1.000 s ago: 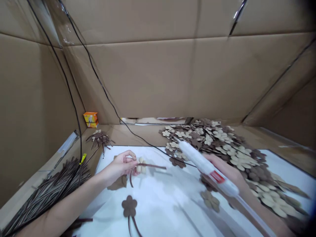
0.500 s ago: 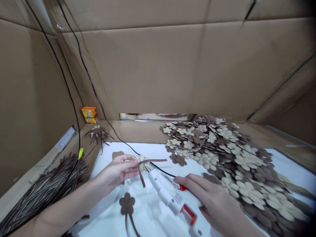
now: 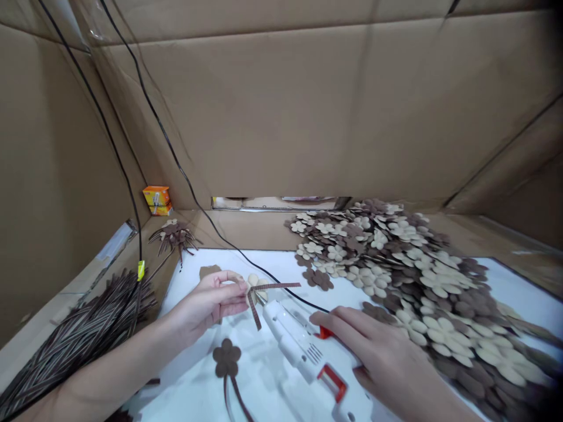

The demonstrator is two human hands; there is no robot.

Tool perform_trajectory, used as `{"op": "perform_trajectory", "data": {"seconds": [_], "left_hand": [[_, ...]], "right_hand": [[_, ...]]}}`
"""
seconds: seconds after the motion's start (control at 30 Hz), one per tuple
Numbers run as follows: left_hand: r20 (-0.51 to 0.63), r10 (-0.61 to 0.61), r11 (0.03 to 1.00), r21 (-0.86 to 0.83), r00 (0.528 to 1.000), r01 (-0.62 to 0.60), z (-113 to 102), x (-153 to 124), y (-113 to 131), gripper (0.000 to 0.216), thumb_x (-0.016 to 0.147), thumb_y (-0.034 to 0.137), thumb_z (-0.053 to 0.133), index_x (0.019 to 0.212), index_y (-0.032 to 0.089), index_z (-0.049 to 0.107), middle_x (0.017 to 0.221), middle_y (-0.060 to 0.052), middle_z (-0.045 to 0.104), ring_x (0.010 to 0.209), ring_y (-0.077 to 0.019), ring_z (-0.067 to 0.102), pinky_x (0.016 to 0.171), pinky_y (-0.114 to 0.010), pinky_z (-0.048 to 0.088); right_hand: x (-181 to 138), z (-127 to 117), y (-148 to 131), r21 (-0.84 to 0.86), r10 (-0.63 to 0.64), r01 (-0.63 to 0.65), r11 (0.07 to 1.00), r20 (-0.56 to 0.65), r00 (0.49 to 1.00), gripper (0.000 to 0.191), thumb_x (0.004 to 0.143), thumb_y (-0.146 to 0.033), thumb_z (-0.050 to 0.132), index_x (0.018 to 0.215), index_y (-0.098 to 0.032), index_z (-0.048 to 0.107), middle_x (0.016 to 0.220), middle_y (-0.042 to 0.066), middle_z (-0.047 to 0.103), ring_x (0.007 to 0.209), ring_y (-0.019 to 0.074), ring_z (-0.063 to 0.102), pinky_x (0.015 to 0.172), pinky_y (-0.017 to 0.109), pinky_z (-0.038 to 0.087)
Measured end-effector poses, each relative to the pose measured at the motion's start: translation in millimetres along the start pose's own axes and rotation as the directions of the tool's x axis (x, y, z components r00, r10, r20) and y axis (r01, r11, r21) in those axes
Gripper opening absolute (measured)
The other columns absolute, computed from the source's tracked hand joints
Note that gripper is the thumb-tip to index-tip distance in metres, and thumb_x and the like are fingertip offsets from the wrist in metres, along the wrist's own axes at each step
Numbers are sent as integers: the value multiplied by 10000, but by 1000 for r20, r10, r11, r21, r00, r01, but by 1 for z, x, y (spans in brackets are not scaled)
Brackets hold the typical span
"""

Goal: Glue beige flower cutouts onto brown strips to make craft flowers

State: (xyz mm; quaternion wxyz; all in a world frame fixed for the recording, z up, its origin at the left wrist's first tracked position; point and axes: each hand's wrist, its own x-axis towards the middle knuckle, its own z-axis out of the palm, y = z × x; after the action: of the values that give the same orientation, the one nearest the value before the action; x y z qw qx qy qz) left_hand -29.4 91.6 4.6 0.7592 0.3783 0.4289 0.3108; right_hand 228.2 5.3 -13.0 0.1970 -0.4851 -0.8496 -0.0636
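Pinched at the fingertips of my left hand (image 3: 215, 302) is a folded brown ribbon (image 3: 277, 286), its two tails pointing right and down. A cream fabric flower (image 3: 259, 282) shows right behind the ribbon, by the same fingertips. My right hand (image 3: 373, 349) is wrapped round a white hot glue gun (image 3: 303, 346) with red parts. The gun's nozzle points up-left and meets the flower and ribbon; whether it touches them is hard to make out. Below lies a brown flower (image 3: 227, 357) with two ribbon tails on the white board (image 3: 185, 375).
A big heap of brown and cream flowers (image 3: 422, 275) covers the right side. Ribbon strips (image 3: 88, 340) are piled at left, below a small bunch of flowers with tails (image 3: 172, 235). An orange box (image 3: 157, 200) stands in the cardboard corner. A black cable (image 3: 176, 158) hangs across.
The ribbon's tails have shifted slightly, and more of the cream flower shows beside my left fingertips. Both hands stay nearly in place; the view has tilted a little.
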Motion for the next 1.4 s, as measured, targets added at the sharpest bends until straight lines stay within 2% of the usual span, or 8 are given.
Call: {"op": "perform_trajectory", "data": {"seconds": [0.27,0.57,0.83,1.4], "left_hand": [[29,59,994,87,998,-62,2,-4,3,218,710,260,694,780,156,515,787,-44,680,800,-133,652,720,-205,506],[38,107,989,95,994,-110,1,-3,2,240,688,286,711,781,170,523,732,-15,683,753,-122,666,724,-204,507],[32,101,989,104,994,-104,0,0,1,222,709,254,700,784,166,511,729,-12,686,730,-107,668,705,-182,513],[5,101,991,90,995,-101,4,-2,5,247,674,227,730,778,163,515,713,-1,691,685,-85,659,703,-173,506]], "right_hand": [[2,-4,-1,-2,6,-6,1000,39,999,680,438,12,395,1050,-264,504,873,1,610,720,187,594,572,259,413],[4,-13,-8,-59,12,-11,998,25,1000,637,411,-1,432,987,-266,487,861,-14,626,686,189,594,534,264,384],[8,-15,-11,-91,31,-30,995,11,999,552,420,-1,490,911,-254,486,802,-26,621,654,192,585,522,270,372],[5,-15,-12,-134,33,-33,990,-1,999,405,466,-42,446,830,-214,486,735,18,601,646,206,556,521,283,358]]}}
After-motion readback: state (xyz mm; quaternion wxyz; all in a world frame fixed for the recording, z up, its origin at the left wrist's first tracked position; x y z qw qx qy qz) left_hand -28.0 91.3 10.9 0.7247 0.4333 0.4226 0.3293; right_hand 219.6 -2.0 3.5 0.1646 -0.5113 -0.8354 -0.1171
